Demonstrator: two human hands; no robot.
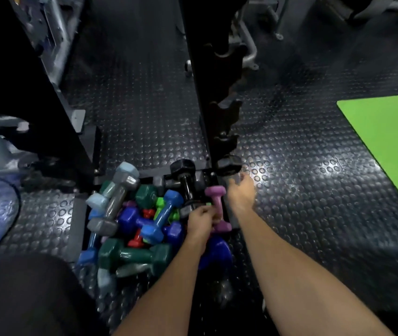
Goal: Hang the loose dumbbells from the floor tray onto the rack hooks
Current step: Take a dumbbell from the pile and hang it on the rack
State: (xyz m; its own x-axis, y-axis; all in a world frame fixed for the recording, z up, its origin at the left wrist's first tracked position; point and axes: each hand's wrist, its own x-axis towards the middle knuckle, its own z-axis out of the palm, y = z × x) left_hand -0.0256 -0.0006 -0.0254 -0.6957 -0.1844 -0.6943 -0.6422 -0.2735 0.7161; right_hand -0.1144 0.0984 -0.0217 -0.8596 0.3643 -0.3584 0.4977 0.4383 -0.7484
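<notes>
A floor tray (78, 221) at the foot of the black rack post (200, 76) holds several loose dumbbells: grey, blue, green, red and purple. My left hand (201, 220) grips the handle of a small pink dumbbell (217, 206), held upright over the tray's right side. My right hand (241, 190) hovers just right of it, fingers spread, near the lowest rack hook (229, 164). More empty hooks (227, 110) climb the post. A black dumbbell (186, 183) stands at the tray's far end.
Studded black rubber flooring lies all around. A green mat (392, 146) lies to the right. A black machine frame (55, 112) and a grey base stand on the left. My dark-clothed knee (23, 299) fills the lower left.
</notes>
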